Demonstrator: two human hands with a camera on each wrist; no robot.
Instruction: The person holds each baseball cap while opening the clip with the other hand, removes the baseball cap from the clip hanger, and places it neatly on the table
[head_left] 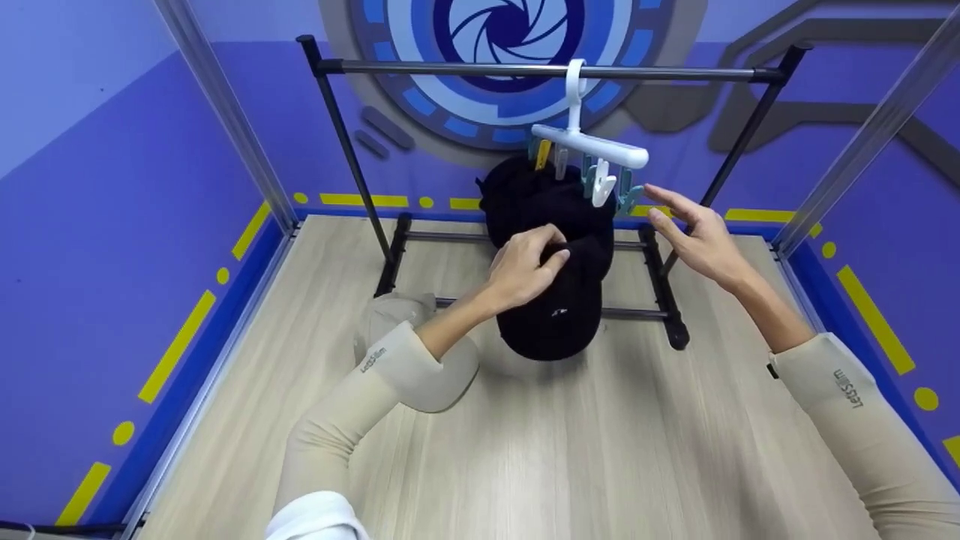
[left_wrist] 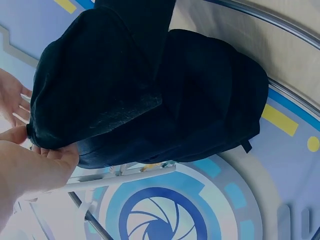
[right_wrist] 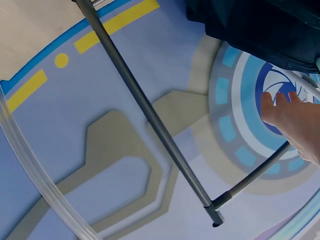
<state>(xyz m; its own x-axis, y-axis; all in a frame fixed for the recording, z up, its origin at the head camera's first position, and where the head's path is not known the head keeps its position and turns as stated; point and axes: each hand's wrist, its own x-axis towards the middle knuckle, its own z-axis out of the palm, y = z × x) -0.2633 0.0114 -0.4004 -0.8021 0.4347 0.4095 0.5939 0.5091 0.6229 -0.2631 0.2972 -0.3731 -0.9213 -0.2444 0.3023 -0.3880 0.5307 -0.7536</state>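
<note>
My left hand (head_left: 527, 268) pinches the edge of a black cap (head_left: 551, 322), which hangs with its brim down and a small white logo showing. Behind it another black cap (left_wrist: 220, 95) hangs below the white clip hanger (head_left: 592, 144), overlapped by the held one. To the right, my right hand (head_left: 709, 244) is raised with fingers extended and nothing in them. Its fingertips are close beside a teal clip (head_left: 628, 196) at the hanger's right end. A white clip (head_left: 602, 185) and a yellow clip (head_left: 543, 154) also hang from the bar.
The hanger hooks over the top rail (head_left: 450, 68) of a black rack. A beige cap (head_left: 446, 379) lies on the wood-patterned surface (head_left: 525, 465), partly behind my left forearm. Blue printed panels (head_left: 112, 225) enclose the sides and back.
</note>
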